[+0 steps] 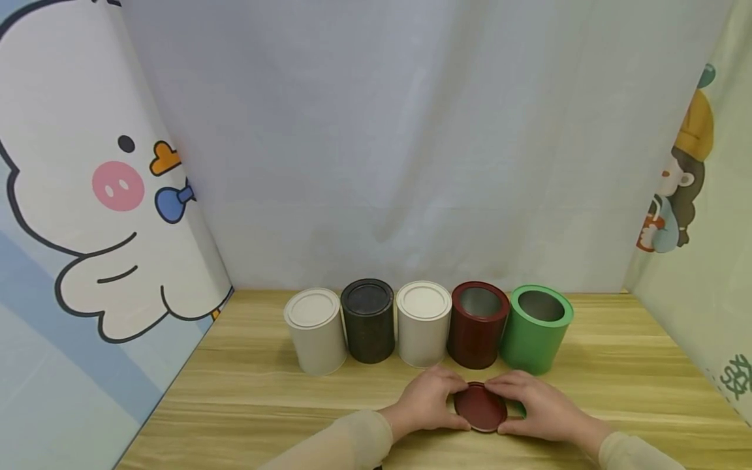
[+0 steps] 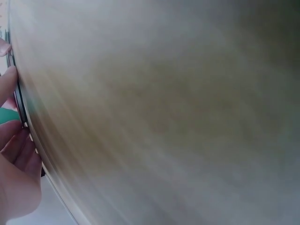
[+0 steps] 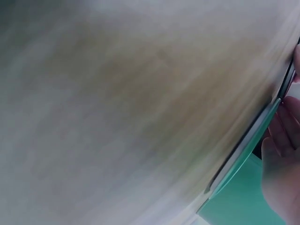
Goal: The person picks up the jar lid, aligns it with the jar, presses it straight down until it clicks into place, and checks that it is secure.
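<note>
A round dark red lid (image 1: 480,408) lies low over the wooden table, in front of the row of cans. My left hand (image 1: 424,401) grips its left rim, fingers at the far side and thumb at the near side. Opposite, my right hand (image 1: 543,408) holds the right rim in the same spread way. A green lid (image 3: 248,147) shows partly beneath the right hand; most of it is hidden in the head view. Behind the hands stand an open dark red can (image 1: 477,346) and an open green can (image 1: 531,346).
Left of the red can stand a white can (image 1: 422,339), a black can (image 1: 369,336) and another white can (image 1: 320,349), all with lids on. The row stands near the table's (image 1: 247,378) back edge, before a pale curtain (image 1: 376,163). Printed cloths hang at both sides.
</note>
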### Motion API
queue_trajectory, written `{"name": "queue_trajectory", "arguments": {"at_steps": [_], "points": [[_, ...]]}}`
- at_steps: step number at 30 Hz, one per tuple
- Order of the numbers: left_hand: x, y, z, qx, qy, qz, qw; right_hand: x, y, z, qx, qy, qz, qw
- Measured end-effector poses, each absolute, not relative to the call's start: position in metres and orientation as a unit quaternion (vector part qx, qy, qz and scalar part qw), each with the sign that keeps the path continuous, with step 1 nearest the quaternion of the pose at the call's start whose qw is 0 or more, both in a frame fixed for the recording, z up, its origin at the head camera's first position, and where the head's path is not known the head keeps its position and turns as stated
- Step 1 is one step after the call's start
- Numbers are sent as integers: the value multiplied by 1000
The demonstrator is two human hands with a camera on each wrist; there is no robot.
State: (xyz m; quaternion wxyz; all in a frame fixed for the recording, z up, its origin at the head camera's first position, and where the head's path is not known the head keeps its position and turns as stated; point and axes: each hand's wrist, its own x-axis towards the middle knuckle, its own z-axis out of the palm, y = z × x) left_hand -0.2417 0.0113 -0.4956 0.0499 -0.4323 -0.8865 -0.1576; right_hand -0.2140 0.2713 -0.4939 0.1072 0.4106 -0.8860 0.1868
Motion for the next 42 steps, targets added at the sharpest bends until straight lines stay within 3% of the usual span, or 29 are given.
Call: {"name": "queue_trajectory", "arguments": {"at_steps": [23, 42], "points": [[-240, 8, -493, -417, -877, -239, 5, -212, 275, -490, 389, -879, 269, 59], [-241, 5, -461, -387, -849, -359, 3, -200, 274, -463, 342, -867, 343, 114]]}}
